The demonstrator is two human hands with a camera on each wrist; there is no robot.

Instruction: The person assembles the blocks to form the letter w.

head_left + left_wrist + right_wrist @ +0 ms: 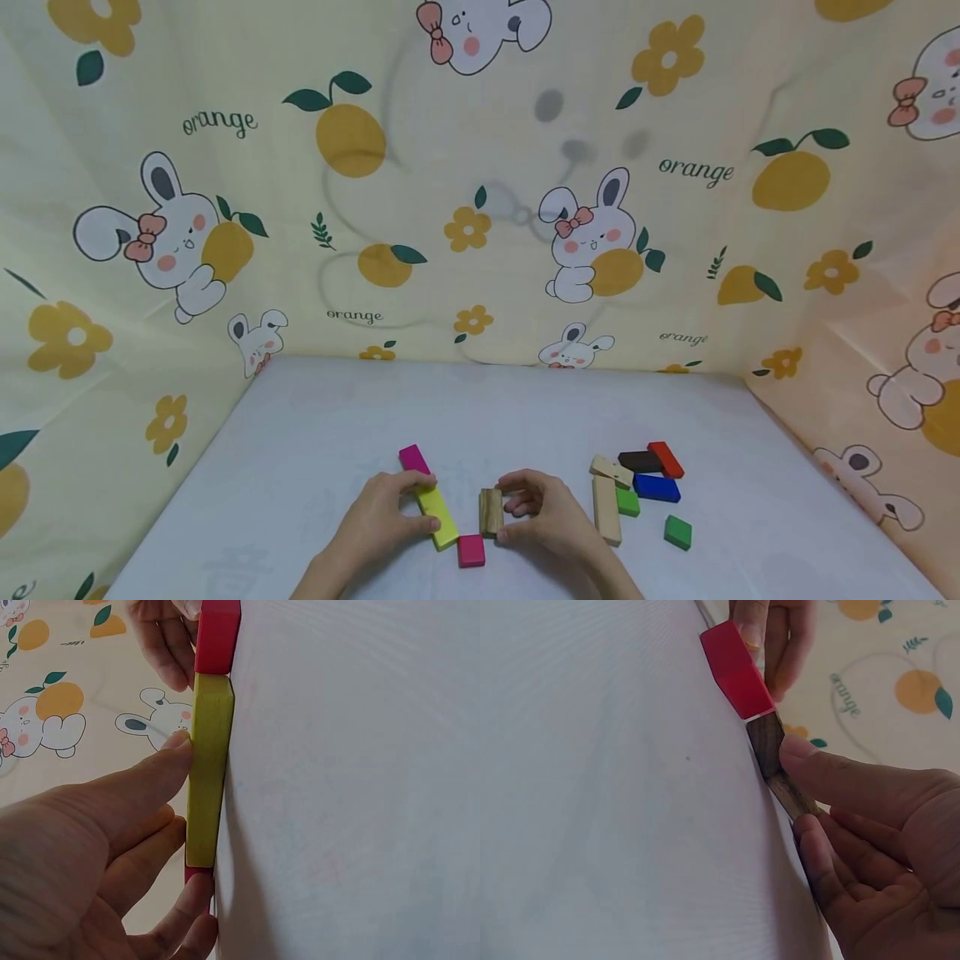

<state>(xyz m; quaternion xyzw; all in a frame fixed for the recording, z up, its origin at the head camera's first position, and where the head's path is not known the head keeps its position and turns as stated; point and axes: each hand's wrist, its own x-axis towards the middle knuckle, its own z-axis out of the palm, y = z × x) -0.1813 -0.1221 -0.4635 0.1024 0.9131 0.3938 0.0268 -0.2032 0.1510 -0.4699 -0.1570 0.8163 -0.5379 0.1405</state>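
My left hand point(378, 512) holds a long yellow block point(438, 518) lying on the table, thumb at its near part and fingers at its far end. A magenta block point(414, 458) continues the line beyond the yellow one. Close by the yellow block's near end sits a small pinkish-red block point(471, 551), seen large at the top of the left wrist view. Between thumb and fingers, my right hand point(551, 512) pinches a brown wood-grain block point(491, 512). In the right wrist view this brown block point(766, 746) stands right behind the pinkish-red block point(739, 671).
To the right of my right hand several blocks lie in a loose group: a long pale wooden one point(607, 510), a shorter pale one point(612, 471), a black one point(639, 461), a red one point(666, 459), a blue one point(657, 487) and green ones point(678, 532). A patterned cloth point(480, 192) walls the white table.
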